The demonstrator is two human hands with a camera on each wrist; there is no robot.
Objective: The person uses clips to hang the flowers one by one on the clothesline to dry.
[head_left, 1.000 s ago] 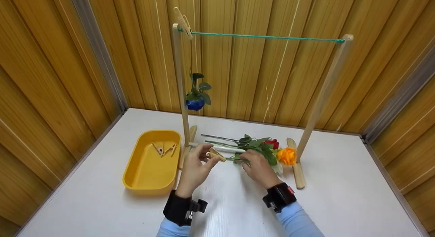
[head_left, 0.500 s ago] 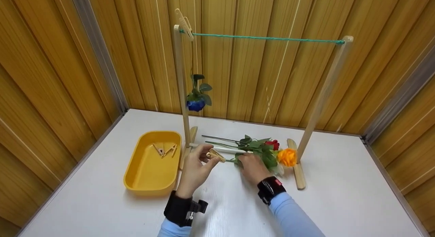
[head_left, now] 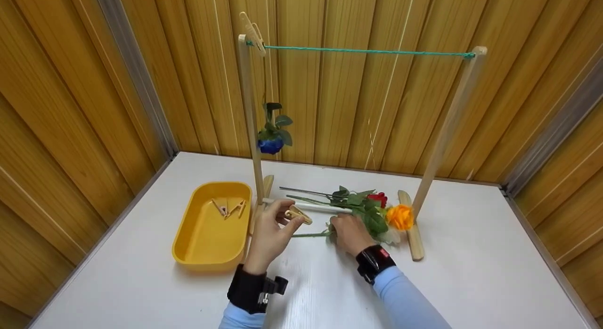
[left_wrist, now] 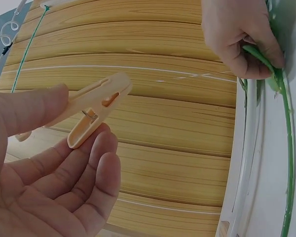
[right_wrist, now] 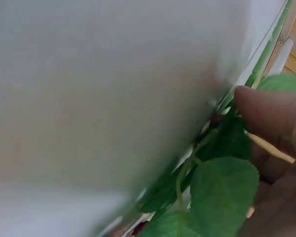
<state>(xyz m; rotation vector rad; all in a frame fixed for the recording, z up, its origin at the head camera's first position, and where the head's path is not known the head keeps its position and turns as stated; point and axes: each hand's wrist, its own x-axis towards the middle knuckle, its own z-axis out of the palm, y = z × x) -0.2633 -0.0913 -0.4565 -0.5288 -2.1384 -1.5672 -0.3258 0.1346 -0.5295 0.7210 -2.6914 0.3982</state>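
Observation:
My left hand pinches a pale clothespin between thumb and fingers above the table; in the left wrist view the clothespin points up and away. My right hand grips a flower by its green stem low over the table, thumb and fingers curled round it. Leaves hang beside that hand in the right wrist view. Past it lie a white flower, an orange flower and a red rose. Which bloom belongs to the gripped stem is hard to tell.
A teal cord spans two wooden posts. From its left end a clothespin holds a blue rose upside down. The yellow tray at left contains several clothespins. A white bar joins the posts low down.
My right hand has shifted a little left and taken a lower grip, and the stem has moved away from the clothespin toward the table's front. My left hand stays put with the clothespin.

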